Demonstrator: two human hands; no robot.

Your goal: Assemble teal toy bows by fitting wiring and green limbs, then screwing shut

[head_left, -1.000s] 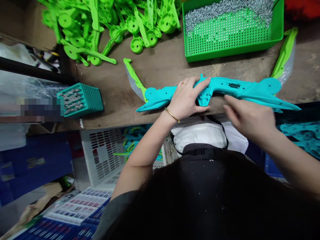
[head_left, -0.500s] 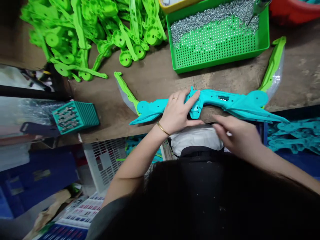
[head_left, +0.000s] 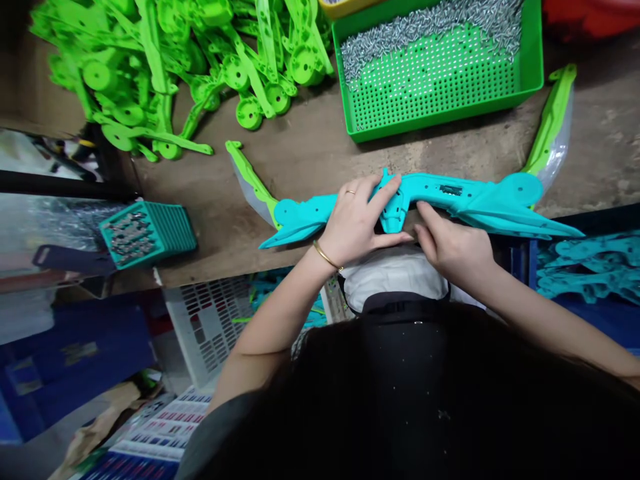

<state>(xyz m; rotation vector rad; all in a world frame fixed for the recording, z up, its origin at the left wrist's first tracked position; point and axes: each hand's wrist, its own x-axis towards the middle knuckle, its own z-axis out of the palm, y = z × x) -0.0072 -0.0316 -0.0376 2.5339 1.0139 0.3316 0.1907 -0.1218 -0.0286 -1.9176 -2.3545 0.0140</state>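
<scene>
A turquoise toy bow [head_left: 433, 190] with green limbs and clear plastic at its ends lies across the workbench. My left hand [head_left: 353, 220] lies over its middle, thumb and index finger around the grip part. My right hand [head_left: 455, 250] is just right of the grip, its index fingertip at the bow's near edge. Its thumb is close to that finger and the other fingers are curled under; anything between them is hidden. A small dark slot [head_left: 451, 191] with metal-looking parts shows in the right half of the body.
A green perforated basket [head_left: 440, 117] holding many small screws stands behind the bow. Green plastic parts [head_left: 165, 73] are heaped at the back left. A turquoise container [head_left: 177, 230] of metal pieces sits left. More turquoise parts [head_left: 595, 263] lie lower right, below the bench edge.
My right hand has moved up and left, from short of the bow to its near edge. The dark tool seen over the screw basket is gone from view. My left hand stays on the grip.
</scene>
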